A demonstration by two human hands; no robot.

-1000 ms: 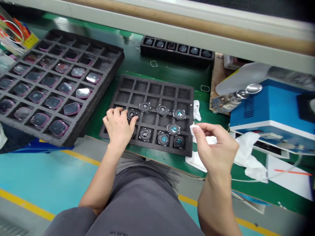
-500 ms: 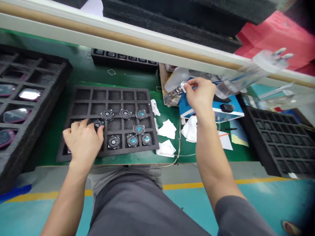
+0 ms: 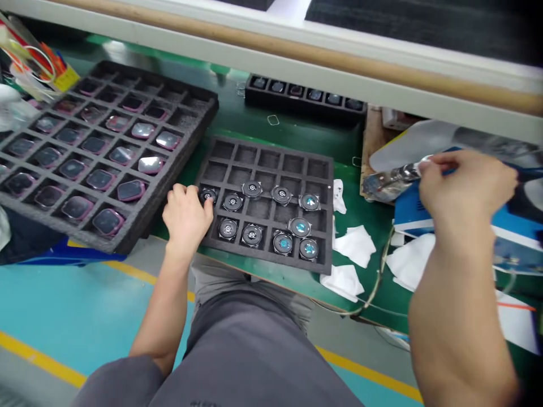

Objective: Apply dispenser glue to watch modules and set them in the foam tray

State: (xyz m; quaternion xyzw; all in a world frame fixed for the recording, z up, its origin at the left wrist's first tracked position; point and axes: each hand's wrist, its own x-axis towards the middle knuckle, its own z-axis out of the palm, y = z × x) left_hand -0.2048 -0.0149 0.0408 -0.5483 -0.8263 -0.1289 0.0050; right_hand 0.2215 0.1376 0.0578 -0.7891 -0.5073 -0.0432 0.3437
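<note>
A dark foam tray [image 3: 271, 262] with square compartments holds several round black watch parts, some with silver centres and some with blue-green ones. At its left edge my left hand [image 3: 186, 215] has its fingers curled around a round watch part [image 3: 208, 195], thumb against it. Off to the right, my right hand [image 3: 460, 181] is raised over a blue box [image 3: 407, 212], thumb and fingers pinched on a small whitish item [image 3: 425, 161] beside a shiny metal-topped bottle [image 3: 390, 180]. Fingers partly cover that item.
A larger foam tray [image 3: 146, 212] with pink-rimmed square watch parts stands on the left. Behind is a narrow black tray [image 3: 305, 104]. White cloths [image 3: 356, 246] and a cable [image 3: 379, 277] lie on the right. A shelf edge [image 3: 271, 48] crosses above the bench.
The view has swung left, showing more of the left tray. My left hand has shifted to the tray's left edge, uncovering more round parts. My right hand is still pinched near the bottle.
</note>
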